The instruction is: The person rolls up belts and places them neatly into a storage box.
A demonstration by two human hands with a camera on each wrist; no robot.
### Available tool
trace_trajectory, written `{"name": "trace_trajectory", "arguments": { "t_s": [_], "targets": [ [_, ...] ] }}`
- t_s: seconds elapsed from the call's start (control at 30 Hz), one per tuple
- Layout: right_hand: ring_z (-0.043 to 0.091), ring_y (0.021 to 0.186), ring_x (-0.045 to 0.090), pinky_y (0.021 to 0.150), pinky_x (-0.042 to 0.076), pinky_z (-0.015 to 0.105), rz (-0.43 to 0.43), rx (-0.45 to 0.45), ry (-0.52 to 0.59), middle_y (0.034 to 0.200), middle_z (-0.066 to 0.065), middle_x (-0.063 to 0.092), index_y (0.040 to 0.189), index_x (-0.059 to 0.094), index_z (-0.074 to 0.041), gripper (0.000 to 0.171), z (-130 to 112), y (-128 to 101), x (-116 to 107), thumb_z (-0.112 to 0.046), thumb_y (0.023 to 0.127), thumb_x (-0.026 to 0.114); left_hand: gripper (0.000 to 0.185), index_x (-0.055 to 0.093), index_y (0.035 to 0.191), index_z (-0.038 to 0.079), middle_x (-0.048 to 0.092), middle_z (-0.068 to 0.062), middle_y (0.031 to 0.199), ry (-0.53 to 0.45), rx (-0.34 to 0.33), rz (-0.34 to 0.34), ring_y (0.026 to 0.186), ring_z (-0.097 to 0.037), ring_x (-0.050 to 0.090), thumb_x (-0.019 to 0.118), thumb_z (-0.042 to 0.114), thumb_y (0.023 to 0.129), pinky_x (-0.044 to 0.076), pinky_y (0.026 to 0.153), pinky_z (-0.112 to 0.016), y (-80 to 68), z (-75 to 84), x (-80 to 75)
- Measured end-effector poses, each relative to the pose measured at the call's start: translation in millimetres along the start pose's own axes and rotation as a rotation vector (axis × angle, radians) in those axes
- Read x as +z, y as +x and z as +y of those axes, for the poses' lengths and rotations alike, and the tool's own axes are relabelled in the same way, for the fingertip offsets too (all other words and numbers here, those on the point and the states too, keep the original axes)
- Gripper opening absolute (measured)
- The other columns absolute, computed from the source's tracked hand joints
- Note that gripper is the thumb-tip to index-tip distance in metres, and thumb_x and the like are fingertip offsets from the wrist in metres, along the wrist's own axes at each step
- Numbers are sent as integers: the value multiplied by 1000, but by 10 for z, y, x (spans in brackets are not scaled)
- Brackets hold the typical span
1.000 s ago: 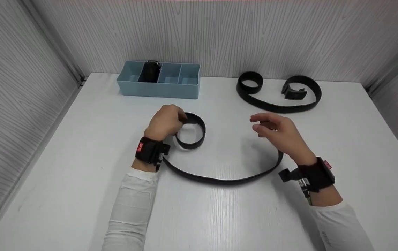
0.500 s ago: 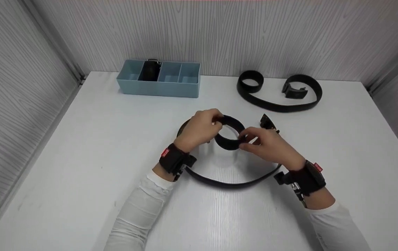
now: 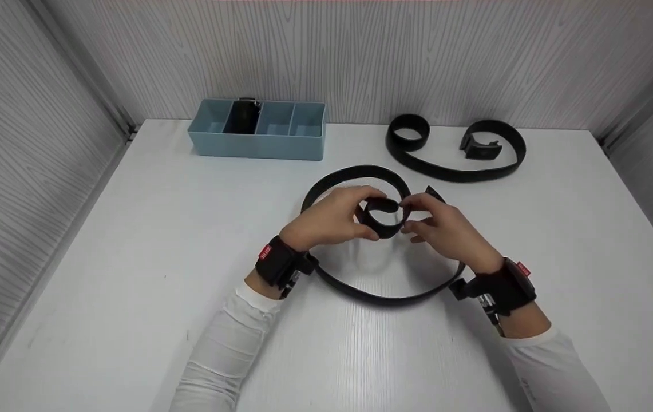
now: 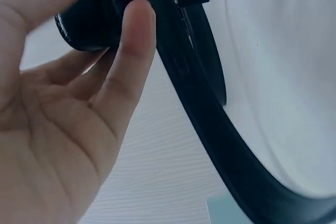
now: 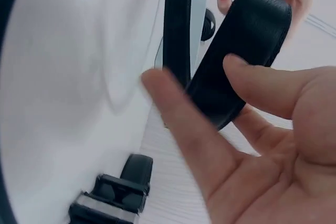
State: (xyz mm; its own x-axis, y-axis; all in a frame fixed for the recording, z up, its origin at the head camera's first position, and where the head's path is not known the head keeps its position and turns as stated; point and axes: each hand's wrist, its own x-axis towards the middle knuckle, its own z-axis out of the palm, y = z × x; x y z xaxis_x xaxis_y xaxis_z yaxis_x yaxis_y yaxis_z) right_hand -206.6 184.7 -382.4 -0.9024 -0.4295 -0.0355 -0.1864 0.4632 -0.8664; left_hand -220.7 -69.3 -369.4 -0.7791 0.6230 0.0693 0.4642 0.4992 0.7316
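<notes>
A black belt (image 3: 383,300) stands on edge in a wide loop on the white table, with one end rolled into a small coil (image 3: 383,230). My left hand (image 3: 332,218) grips the coil from the left, fingers behind it and thumb in front. From the right, my right hand (image 3: 445,232) pinches the coil. In the right wrist view its thumb presses the belt (image 5: 254,30) while the index finger sticks out straight. The belt's buckle end (image 5: 113,195) lies on the table there, and in the head view it is partly behind the right hand.
A light blue box (image 3: 257,146) with several compartments stands at the back left; one holds a rolled black belt (image 3: 243,117). Another black belt (image 3: 458,175), curled at both ends, stands at the back right. Walls rise behind and at both sides.
The left hand has moved right, bringing the coil to the right hand, which has come in and taken hold of it. The coil is now smaller, with a wider belt loop behind it.
</notes>
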Motion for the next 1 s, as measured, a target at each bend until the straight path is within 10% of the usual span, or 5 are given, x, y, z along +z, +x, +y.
{"name": "trace_trajectory", "arguments": {
  "t_s": [0.33,0.63,1.0],
  "targets": [
    [29,87,77,77,62,36,75,156,157,119,27,69,145,52,4,44,-60,17,-23,-22,109,56,48,67,120,11,73,-1,114,75,27,202,87,-12,65,91,28,82,51,78,-29,27,34,54],
    [27,99,75,86,61,38,64,123,342,131,25,66,150,49,4,53,-56,22,24,-28,109,58,48,71,122,12,54,-11,121,147,93,244,92,-19,64,91,24,80,51,85,-30,44,37,143],
    [26,95,76,87,60,40,14,72,424,127,31,66,140,60,6,42,-37,7,82,-18,106,62,54,68,117,8,70,-3,111,116,106,276,103,-14,68,97,12,72,52,90,-29,66,50,155]
  ]
}}
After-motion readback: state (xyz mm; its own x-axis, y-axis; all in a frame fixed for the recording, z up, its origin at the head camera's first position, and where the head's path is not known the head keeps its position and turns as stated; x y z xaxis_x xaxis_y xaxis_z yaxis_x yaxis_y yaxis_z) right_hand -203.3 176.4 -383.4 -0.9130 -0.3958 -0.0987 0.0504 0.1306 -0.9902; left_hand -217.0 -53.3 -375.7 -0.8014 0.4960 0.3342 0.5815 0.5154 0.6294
